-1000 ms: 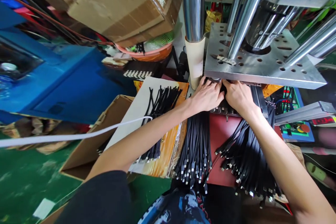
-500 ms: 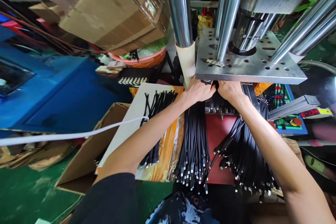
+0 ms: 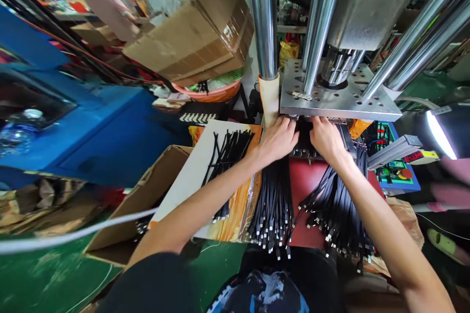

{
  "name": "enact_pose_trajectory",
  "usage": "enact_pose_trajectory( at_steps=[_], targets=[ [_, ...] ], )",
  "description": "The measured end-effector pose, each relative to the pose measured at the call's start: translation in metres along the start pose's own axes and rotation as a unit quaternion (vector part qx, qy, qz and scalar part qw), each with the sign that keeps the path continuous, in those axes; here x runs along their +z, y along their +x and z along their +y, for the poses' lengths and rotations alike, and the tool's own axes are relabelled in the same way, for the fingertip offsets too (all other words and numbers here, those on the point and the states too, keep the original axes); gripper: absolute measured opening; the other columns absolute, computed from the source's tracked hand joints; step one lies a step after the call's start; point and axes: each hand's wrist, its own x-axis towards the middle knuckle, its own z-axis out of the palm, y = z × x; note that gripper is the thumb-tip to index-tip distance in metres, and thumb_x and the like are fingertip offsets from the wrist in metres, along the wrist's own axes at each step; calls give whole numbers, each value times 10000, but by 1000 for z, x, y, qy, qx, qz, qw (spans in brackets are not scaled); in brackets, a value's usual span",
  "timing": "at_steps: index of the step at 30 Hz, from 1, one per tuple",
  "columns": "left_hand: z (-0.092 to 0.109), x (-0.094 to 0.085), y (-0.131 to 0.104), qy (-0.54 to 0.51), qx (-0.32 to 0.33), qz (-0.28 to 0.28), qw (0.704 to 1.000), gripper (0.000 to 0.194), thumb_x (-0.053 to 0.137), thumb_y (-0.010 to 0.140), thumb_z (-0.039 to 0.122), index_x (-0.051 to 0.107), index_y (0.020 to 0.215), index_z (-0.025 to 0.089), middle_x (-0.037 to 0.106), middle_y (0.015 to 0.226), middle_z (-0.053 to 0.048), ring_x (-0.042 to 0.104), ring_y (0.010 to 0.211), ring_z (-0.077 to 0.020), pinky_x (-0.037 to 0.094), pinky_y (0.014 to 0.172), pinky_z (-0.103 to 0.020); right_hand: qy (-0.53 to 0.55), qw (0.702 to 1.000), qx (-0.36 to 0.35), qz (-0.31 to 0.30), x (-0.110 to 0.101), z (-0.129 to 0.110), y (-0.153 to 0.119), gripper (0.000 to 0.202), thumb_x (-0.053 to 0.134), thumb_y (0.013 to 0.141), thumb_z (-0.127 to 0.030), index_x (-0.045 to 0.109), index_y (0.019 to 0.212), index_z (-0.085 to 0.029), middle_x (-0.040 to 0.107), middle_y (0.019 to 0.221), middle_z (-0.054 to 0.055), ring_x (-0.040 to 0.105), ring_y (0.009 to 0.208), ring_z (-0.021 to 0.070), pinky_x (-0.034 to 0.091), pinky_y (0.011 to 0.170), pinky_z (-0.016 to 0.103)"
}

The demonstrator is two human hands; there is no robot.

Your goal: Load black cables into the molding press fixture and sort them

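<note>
While the left forearm and right forearm stretch forward from the bottom of the view, a straight bundle of black cables lies between them, its metal-tipped ends toward the near edge. A fanned bundle of black cables spreads to its right, partly beneath the right forearm, with a strip of red surface showing between the two. On the left, a white and orange board carries a smaller sheaf of cables; the left forearm crosses over it. An open carton stands just beside the board, and a blurred white cord runs in front.

Farther in, a dark block sits at the far end of the red surface, below a drilled metal plate. The left hand is at the block's left and the right hand at its right, apart from each other. Their fingertips are too hidden near the plate's front edge to tell whether either grips anything.

Right of the plate is a control panel. Beyond, a large cardboard box tilts above an orange basket, and a person in a pink top shows farthest off.
</note>
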Motion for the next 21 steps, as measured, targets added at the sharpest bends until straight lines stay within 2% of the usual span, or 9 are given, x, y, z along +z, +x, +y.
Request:
enact_pose_trajectory(
  at_steps=[2, 4, 6, 9, 13, 15, 18, 19, 21],
  targets=[
    [17, -9, -58, -10, -33, -20, 999, 351, 489, 1098, 376, 738, 1030, 139, 740, 1174, -171, 705, 1119, -301, 557, 964, -418, 10, 998, 59, 10, -6, 0, -66, 359, 430, 1026, -184, 612, 1333, -145, 762, 1166, 170, 752, 866, 276, 499, 695, 352],
    [31, -8, -108, -24, -111, -98, 989, 408, 532, 1076, 481, 727, 960, 141, 747, 1018, -164, 733, 970, -310, 573, 818, -413, -22, 988, 143, -56, -4, 3, -131, 278, 444, 1082, -371, 656, 1124, -197, 764, 913, 124, 739, 715, 299, 451, 595, 366],
    [38, 1, -139, -77, -166, -167, 969, 324, 600, 1048, 419, 719, 923, 145, 755, 962, -152, 740, 898, -304, 549, 762, -395, -62, 965, 213, -140, 4, 7, -177, 370, 429, 1093, -496, 642, 999, -208, 746, 827, 128, 737, 671, 333, 420, 556, 380],
    [35, 19, -150, -180, -206, -186, 944, 225, 610, 1031, 299, 689, 857, 181, 757, 898, -78, 726, 845, -236, 501, 750, -336, -41, 950, 239, -194, 21, 16, -205, 381, 388, 1107, -477, 621, 955, -218, 764, 863, 136, 752, 705, 326, 413, 579, 371],
    [20, 23, -141, -329, -227, -155, 903, 281, 617, 1013, 365, 639, 789, 197, 681, 747, 6, 639, 718, -154, 438, 671, -272, 83, 957, 241, -139, 31, 35, -204, 340, 462, 1072, -475, 638, 887, -251, 756, 811, 79, 735, 772, 309, 419, 646, 364],
    [16, 17, -140, -482, -246, -150, 827, 339, 672, 960, 454, 618, 753, 191, 607, 671, 31, 562, 630, -125, 403, 607, -249, 157, 950, 263, -68, 25, 40, -207, 322, 534, 1031, -512, 674, 887, -260, 734, 784, 49, 698, 735, 285, 427, 662, 362],
    [29, 8, -145, -670, -280, -180, 664, 432, 775, 846, 574, 650, 769, 168, 604, 681, 27, 494, 542, -85, 351, 505, -215, 341, 901, 267, 19, 8, 26, -220, 339, 619, 983, -567, 677, 852, -260, 604, 666, -4, 552, 583, 207, 402, 577, 321],
    [37, 6, -146, -706, -285, -191, 620, 455, 792, 827, 599, 687, 802, 157, 622, 693, 16, 493, 525, -77, 343, 480, -206, 414, 875, 249, 21, 1, 15, -224, 352, 636, 980, -570, 657, 819, -257, 547, 633, -20, 495, 547, 183, 378, 534, 303],
    [58, 0, -149, -745, -277, -203, 572, 503, 784, 834, 640, 756, 877, 140, 635, 674, 3, 506, 499, -76, 366, 458, -199, 529, 827, 189, -18, -11, -10, -232, 382, 642, 999, -535, 601, 752, -246, 477, 606, -36, 429, 521, 152, 340, 483, 275]
  ],
)
